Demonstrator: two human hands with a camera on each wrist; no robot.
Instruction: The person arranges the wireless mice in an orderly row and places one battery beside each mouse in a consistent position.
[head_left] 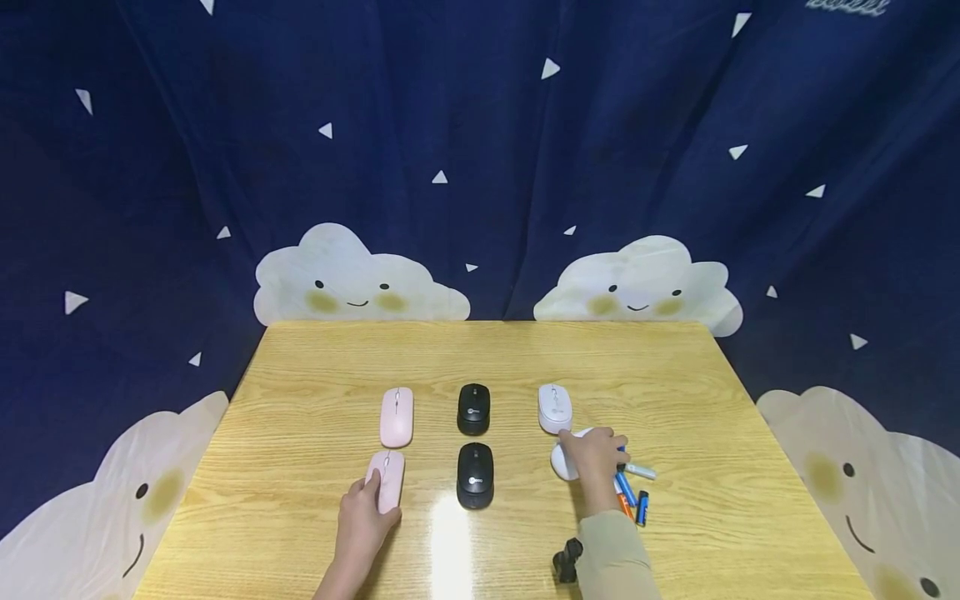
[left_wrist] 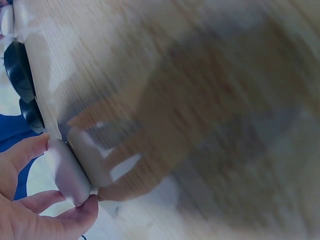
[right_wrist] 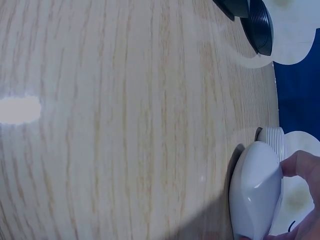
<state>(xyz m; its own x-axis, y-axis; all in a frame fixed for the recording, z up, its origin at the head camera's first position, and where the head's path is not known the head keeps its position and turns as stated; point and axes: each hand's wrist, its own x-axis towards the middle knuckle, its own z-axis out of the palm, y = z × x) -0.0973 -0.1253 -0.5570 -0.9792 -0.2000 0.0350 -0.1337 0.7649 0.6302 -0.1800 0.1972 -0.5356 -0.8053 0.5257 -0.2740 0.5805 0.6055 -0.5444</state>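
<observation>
At the front left of the table, my left hand point(head_left: 362, 521) grips a pink computer mouse point(head_left: 388, 477) by its sides. The left wrist view shows thumb and fingers on opposite edges of that mouse point(left_wrist: 69, 172). On the right side, my right hand point(head_left: 596, 457) holds a white computer mouse point(head_left: 562, 463), partly hidden under the hand. In the right wrist view the white mouse point(right_wrist: 256, 192) looks turned, with fingers at its far side. A second white mouse point(head_left: 555, 407) lies just behind it, and a second pink mouse point(head_left: 397, 417) lies behind the held pink one.
Two black mice point(head_left: 476, 475) lie one behind the other between the hands. Beside the right hand are several small cylinders like batteries, among them a blue one point(head_left: 627, 490), an orange one point(head_left: 624, 505) and a pale one point(head_left: 641, 472). A dark blue curtain point(head_left: 480, 208) hangs behind the table.
</observation>
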